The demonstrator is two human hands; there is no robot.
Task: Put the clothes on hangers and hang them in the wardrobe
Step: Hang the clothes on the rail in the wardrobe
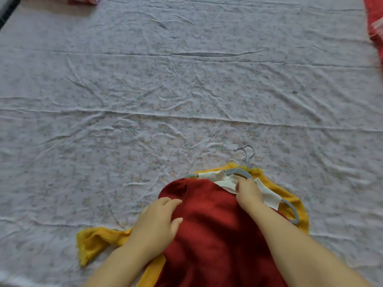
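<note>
A dark red ribbed top (213,228) lies uppermost on a stack of clothes at the near edge of the bed. Under it are a white garment (267,195) and a mustard-yellow knit (97,243) whose sleeve sticks out to the left. Grey hangers (292,212) with silver hooks (245,154) poke out at the far end of the stack. My left hand (159,220) grips the red top's left shoulder. My right hand (247,192) pinches the red top's neckline next to a hanger's neck.
A wrinkled pale floral bedsheet (165,90) covers the whole bed. Red fabric (376,23) lies at the far right edge, and a pink and red bundle (83,0) at the far left corner.
</note>
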